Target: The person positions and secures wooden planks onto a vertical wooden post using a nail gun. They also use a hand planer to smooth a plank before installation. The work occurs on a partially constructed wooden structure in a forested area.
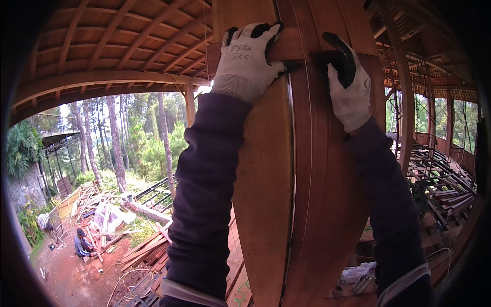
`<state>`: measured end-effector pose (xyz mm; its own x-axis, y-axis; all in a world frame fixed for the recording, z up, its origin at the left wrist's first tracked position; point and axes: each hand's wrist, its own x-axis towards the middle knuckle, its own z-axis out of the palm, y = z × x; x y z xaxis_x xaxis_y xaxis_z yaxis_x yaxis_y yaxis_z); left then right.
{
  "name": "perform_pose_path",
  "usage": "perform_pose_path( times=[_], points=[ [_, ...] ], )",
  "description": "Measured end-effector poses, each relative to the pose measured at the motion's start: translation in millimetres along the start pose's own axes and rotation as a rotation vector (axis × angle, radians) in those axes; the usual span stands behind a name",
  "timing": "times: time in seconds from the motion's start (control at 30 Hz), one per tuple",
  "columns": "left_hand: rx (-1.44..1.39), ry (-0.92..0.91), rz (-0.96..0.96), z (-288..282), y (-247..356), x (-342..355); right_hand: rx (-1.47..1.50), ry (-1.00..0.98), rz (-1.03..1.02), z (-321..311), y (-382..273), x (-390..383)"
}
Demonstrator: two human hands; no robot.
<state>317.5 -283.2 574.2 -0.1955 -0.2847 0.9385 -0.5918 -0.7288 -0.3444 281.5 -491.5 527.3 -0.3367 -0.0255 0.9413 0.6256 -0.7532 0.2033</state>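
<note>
In the head view, a long, flat, light-brown wooden board (263,174) and a reddish-brown wooden board (325,174) stand side by side before the person, long axes upright, running from the picture's top to its bottom. The white-and-black-gloved left hand (248,59) lies high on the lighter board, fingers bent and apart. The right hand (351,84), gloved alike, curls its fingers at the darker board; whether either clamps anything, I cannot tell.

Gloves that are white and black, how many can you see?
2: one glove on the left hand, one on the right hand. Any on people far below are too small to tell.
</note>
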Motion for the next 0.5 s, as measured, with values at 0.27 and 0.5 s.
perform_pose_path(
  times=[0.27, 0.5],
  points=[
    [0.082, -0.014, 0.051, -4, -1, 3, 0.031, -0.042, 0.027, 1, -4, 0],
    [0.014, -0.108, 0.066, -6, -11, 10, 0.006, -0.075, 0.032, 0, -2, -1]
  ],
)
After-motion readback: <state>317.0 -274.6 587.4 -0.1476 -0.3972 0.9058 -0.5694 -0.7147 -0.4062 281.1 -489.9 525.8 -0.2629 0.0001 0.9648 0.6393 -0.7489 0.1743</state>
